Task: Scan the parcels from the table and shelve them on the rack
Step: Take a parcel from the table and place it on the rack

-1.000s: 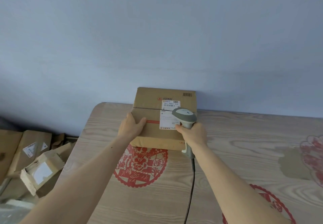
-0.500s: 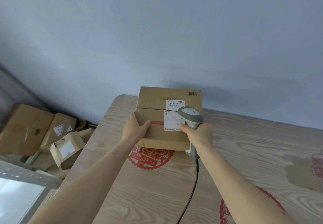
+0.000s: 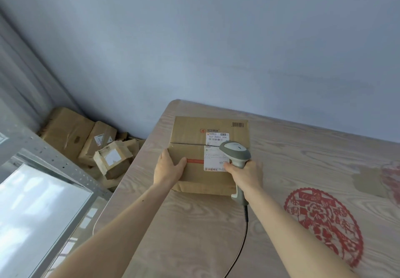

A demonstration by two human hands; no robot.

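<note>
Parcel (image 3: 201,154), a brown cardboard box with a white shipping label (image 3: 216,158) and a printed barcode near its far right corner, lies flat on the wood-grain table (image 3: 194,234), close to the table's far left corner and near the wall. Left hand (image 3: 168,169) grips the box at its near left edge, thumb lying across the top face, the other fingers hidden down the side. Right hand (image 3: 246,176) is curled round the handle of a grey barcode scanner (image 3: 236,154), whose head sits over the label; its black cable (image 3: 242,241) trails back across the table toward the person. Red paper-cut decoration (image 3: 324,223) lies on the table to the right, well apart from the box. Grey metal rack (image 3: 56,165) stands at the left, with further cardboard parcels (image 3: 91,141) piled on the floor between rack and wall.
</note>
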